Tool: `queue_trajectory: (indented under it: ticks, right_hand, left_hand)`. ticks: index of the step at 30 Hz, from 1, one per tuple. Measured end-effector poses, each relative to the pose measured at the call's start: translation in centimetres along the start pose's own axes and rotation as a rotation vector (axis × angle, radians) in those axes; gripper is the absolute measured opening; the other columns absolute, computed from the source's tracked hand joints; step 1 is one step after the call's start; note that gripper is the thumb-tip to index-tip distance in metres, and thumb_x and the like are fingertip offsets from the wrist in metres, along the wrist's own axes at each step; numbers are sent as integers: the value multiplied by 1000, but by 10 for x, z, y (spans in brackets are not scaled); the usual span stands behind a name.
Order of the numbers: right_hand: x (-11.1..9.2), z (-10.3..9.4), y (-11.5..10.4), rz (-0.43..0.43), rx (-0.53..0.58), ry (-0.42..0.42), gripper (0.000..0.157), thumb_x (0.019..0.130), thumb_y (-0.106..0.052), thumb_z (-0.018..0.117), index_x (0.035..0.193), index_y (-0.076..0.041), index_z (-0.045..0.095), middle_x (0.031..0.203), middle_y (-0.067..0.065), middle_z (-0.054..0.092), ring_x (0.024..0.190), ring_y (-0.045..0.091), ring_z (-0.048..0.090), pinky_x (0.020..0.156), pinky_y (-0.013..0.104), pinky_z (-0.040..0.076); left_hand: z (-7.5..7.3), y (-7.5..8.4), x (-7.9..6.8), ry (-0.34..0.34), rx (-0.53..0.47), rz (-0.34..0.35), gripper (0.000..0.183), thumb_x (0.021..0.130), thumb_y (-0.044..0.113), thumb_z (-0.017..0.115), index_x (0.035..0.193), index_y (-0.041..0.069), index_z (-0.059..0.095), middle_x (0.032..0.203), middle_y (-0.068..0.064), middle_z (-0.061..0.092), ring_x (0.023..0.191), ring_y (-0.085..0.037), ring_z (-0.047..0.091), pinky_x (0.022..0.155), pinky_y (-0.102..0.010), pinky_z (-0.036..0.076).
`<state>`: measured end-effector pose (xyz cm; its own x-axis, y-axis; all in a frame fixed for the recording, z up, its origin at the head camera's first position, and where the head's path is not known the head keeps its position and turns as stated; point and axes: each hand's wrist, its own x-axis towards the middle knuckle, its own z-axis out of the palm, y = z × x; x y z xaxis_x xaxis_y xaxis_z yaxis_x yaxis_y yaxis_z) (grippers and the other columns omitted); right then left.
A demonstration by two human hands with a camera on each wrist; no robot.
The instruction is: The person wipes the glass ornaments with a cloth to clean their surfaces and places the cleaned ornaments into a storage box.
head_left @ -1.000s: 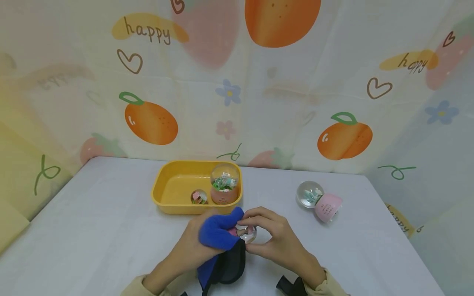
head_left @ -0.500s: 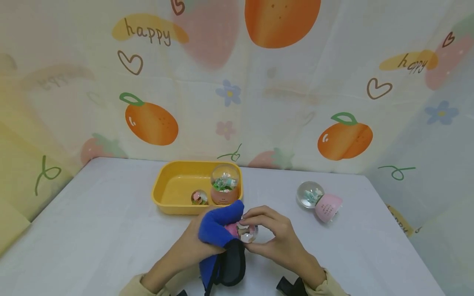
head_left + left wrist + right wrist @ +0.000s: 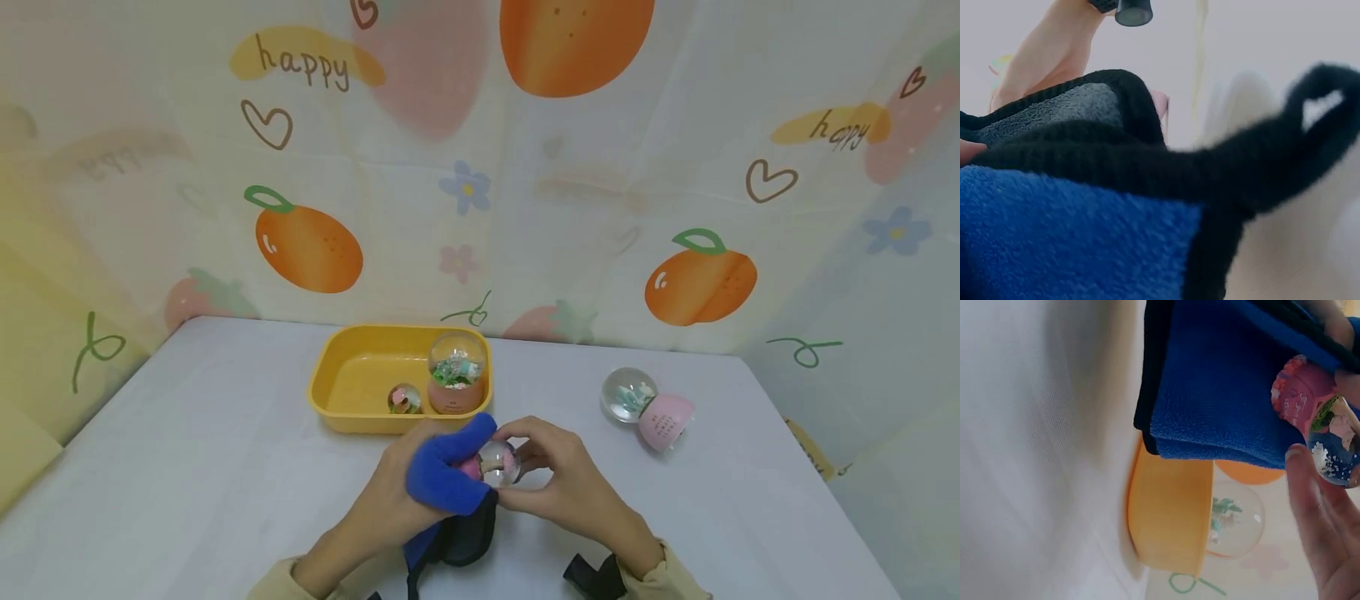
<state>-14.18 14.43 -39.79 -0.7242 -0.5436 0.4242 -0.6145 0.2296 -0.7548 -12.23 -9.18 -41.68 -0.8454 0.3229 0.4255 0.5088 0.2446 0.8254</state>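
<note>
Blue cloth [image 3: 444, 477] with black edging is wrapped over my left hand [image 3: 382, 492], which grips it around the pink base of a small snow globe. In front of me, the right hand [image 3: 558, 475] holds the clear ball of this snow globe [image 3: 498, 463] between thumb and fingers. In the right wrist view the pink base [image 3: 1300, 394] lies against the cloth [image 3: 1222, 394], with white flecks inside the ball. Mostly cloth [image 3: 1079, 231] fills the left wrist view, hiding the globe there.
Behind the hands stands a yellow tray [image 3: 352, 423] holding a larger snow globe [image 3: 456, 375] and a small globe [image 3: 405, 399]. A pink-based snow globe [image 3: 648, 410] lies on its side at the right of the white table [image 3: 187, 450].
The right fingers have shifted from over the top of the ball toward its right side, so more of it shows. The left thumb and cloth have moved slightly around the base.
</note>
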Motion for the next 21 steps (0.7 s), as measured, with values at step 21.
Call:
queue_trajectory:
  ticks: [21]
  right_hand:
    - [0,0,-7,-259,8,5,49,73,3,84,117,-6,65,115,14,69,107,20,68,77,28,60]
  left_hand:
    - [-17,1,3,-170,-194,-182,63,79,14,79,135,8,51,130,-10,63,114,-9,59,100,-27,46]
